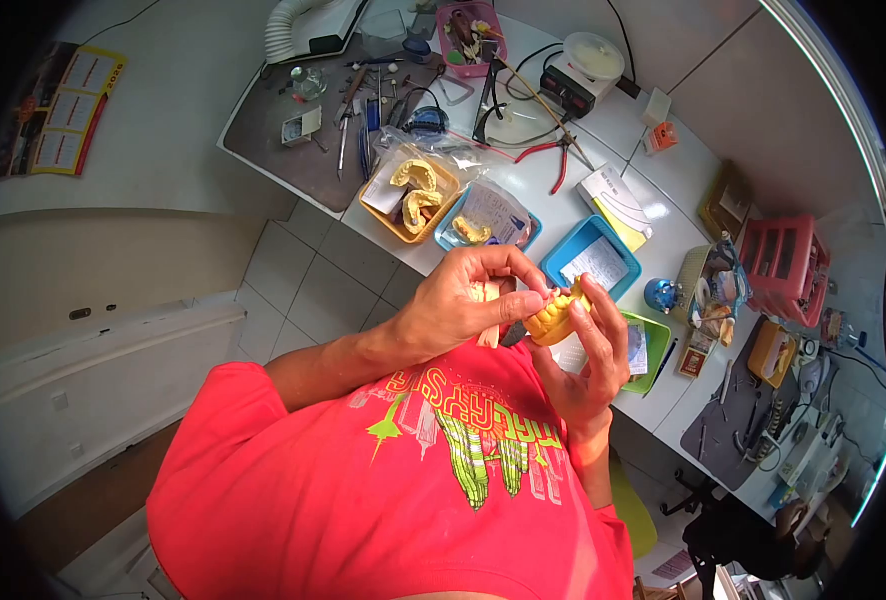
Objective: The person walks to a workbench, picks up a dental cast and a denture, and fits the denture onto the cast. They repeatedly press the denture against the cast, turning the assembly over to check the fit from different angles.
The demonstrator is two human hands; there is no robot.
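My right hand (595, 355) holds a yellow dental cast (553, 318) in front of my chest, its row of teeth facing up. The thumb and fingertips of my left hand (468, 300) are pinched together at the cast's edge. A small pinkish piece (551, 293) shows at those fingertips; its kind is hard to make out. Under my left palm is a cream-coloured, block-like piece (489, 334), partly hidden by the fingers. Just beyond my hands, a blue basket (535, 237) contains another yellow cast (471, 231) and a plastic bag.
An orange basket (425, 240) with yellow casts stands at the desk edge. Near it are a blue basket (631, 275) with paper and a green tray (660, 378). Red-handled pliers (560, 166), hand tools and a red drawer box (781, 270) lie farther out. Another person (753, 540) is at lower right.
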